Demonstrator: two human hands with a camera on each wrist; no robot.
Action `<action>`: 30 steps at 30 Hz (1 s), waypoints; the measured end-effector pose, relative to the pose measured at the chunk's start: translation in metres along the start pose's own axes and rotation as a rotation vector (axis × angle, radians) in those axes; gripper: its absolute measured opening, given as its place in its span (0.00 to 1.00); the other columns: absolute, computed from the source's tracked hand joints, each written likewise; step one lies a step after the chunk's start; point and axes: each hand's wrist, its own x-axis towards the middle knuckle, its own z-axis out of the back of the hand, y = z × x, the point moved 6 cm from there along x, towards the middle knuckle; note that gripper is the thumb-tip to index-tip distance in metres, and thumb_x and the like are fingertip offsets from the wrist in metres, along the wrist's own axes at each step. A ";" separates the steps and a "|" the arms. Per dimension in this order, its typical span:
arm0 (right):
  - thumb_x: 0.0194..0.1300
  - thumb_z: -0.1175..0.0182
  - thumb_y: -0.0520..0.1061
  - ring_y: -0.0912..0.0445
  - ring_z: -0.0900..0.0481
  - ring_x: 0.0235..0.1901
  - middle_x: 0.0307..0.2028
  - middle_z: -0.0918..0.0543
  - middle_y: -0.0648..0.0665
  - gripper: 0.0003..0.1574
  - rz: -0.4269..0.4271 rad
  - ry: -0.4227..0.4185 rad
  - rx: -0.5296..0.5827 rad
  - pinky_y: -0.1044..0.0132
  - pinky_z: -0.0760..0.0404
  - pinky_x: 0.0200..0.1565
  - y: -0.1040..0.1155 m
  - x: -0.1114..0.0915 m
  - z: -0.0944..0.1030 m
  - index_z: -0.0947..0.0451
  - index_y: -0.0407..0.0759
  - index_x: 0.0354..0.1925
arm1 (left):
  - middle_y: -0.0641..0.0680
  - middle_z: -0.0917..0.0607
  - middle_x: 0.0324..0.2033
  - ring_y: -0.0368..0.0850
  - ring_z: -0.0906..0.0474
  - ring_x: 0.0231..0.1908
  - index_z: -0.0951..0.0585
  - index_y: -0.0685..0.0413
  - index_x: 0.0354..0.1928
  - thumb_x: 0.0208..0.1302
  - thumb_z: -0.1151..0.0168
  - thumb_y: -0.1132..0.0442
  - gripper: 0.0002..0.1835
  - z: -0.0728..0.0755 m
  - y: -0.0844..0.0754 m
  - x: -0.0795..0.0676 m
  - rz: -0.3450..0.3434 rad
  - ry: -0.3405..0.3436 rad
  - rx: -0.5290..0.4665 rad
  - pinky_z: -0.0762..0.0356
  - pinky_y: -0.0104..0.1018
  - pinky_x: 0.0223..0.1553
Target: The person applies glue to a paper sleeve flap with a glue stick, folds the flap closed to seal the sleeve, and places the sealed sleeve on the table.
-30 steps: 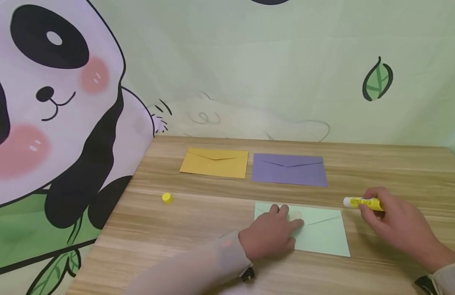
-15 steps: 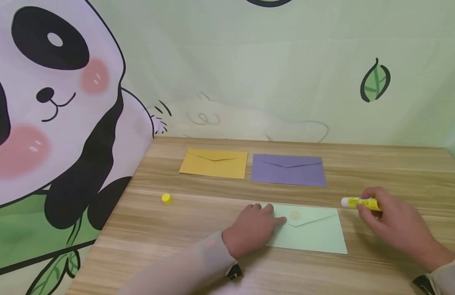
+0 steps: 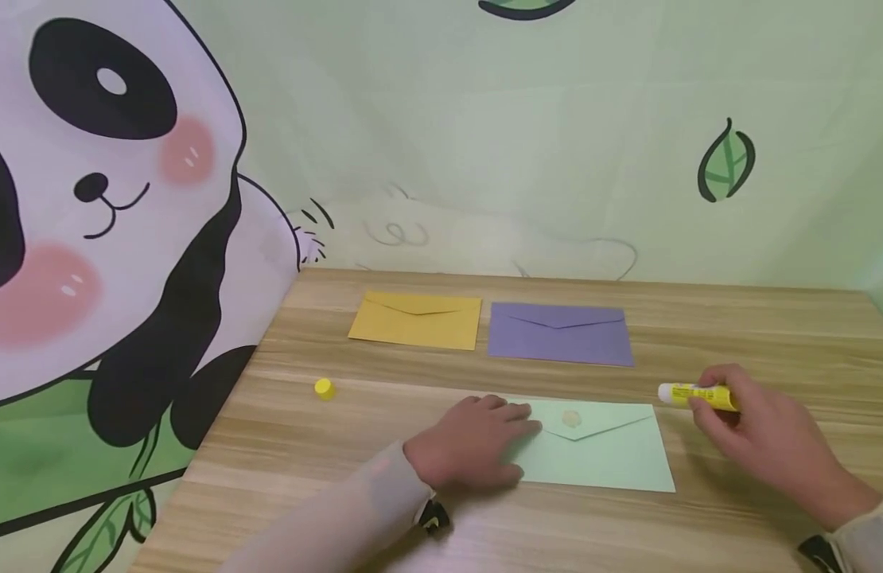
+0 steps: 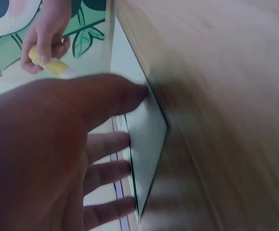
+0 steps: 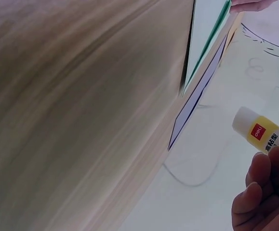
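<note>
A mint-green envelope point(image 3: 592, 458) lies on the table, its pointed flap folded down with a small pale round mark near the tip. My left hand point(image 3: 477, 442) rests on its left end, fingers spread. In the left wrist view the thumb and fingertips point(image 4: 125, 166) lie on the envelope's edges. To the right of the envelope, my right hand point(image 3: 771, 442) holds an uncapped yellow glue stick point(image 3: 695, 395) above the table, white end pointing left. The right wrist view shows the glue stick's red label point(image 5: 258, 132) and curled fingers around its body.
Farther back lie a yellow envelope point(image 3: 416, 322) and a purple envelope point(image 3: 559, 338), side by side with flaps down. A small yellow cap point(image 3: 324, 388) stands on the wooden table point(image 3: 270, 446) at left. A panda-printed cloth point(image 3: 449, 119) hangs behind the table.
My left hand has slid left across the mint-green envelope, from near the flap's middle to its left end, uncovering the pale mark. The right hand with the glue stick has hardly moved.
</note>
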 end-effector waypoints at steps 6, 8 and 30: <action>0.63 0.35 0.43 0.69 0.41 0.15 0.21 0.26 0.54 0.16 0.022 -0.019 -0.002 0.71 0.39 0.15 0.004 0.001 0.003 0.29 0.43 0.46 | 0.42 0.33 0.73 0.47 0.35 0.70 0.32 0.39 0.73 0.64 0.42 0.36 0.37 0.001 0.003 0.000 -0.039 -0.004 -0.005 0.34 0.45 0.68; 0.62 0.34 0.43 0.70 0.42 0.15 0.21 0.27 0.55 0.15 0.033 -0.028 -0.005 0.71 0.39 0.14 0.005 0.002 0.003 0.28 0.44 0.45 | 0.42 0.33 0.73 0.46 0.35 0.71 0.33 0.39 0.73 0.65 0.42 0.36 0.37 0.001 0.001 0.003 -0.052 -0.011 -0.009 0.35 0.45 0.69; 0.64 0.36 0.44 0.68 0.43 0.14 0.20 0.30 0.55 0.13 -0.017 -0.014 0.022 0.69 0.40 0.14 0.004 0.007 0.003 0.28 0.45 0.45 | 0.37 0.37 0.74 0.42 0.38 0.71 0.36 0.32 0.75 0.65 0.48 0.29 0.38 0.005 -0.041 0.066 -0.059 -0.028 0.072 0.40 0.39 0.71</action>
